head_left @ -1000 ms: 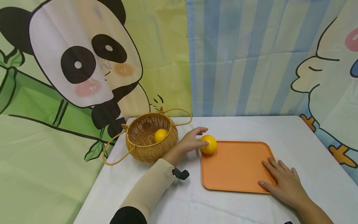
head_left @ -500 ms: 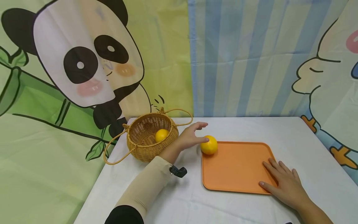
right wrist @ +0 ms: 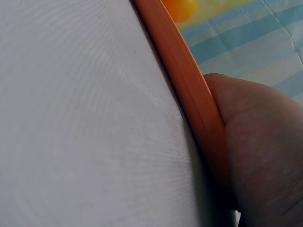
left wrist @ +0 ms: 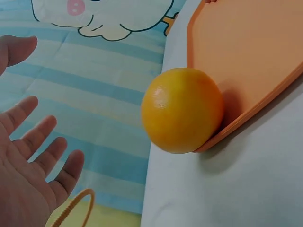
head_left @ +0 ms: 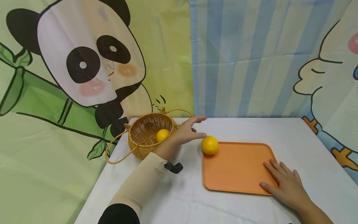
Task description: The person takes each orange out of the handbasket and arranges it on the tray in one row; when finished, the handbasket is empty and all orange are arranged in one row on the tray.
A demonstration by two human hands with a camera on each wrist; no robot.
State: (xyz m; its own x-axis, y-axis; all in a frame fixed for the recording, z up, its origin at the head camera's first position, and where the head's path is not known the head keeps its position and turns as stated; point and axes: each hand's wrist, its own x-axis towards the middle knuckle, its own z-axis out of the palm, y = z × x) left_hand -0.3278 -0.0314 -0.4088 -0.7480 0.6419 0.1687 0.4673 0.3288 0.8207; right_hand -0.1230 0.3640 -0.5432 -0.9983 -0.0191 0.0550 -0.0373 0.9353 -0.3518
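An orange point(head_left: 209, 145) sits at the far left corner of the flat orange tray point(head_left: 237, 168). My left hand point(head_left: 184, 132) is just left of it, fingers spread and nothing in the palm; the left wrist view has the hand point(left wrist: 28, 156) apart from the fruit point(left wrist: 182, 111). Across the tray's right edge rests my right hand point(head_left: 288, 186), fingers straight on its surface. In the right wrist view the thumb point(right wrist: 260, 123) lies against the tray's rim point(right wrist: 189, 85).
Left of the tray stands a round wicker basket point(head_left: 144, 151) with two loop handles; another orange point(head_left: 162, 135) lies inside. My left forearm passes in front of the basket. A white cloth point(head_left: 232, 207) covers the table, and a printed curtain point(head_left: 167, 62) hangs behind.
My left hand has come off the orange on the tray and drawn left and back toward the basket, its fingers opening. That orange stays in place, and the right hand stays on the tray.
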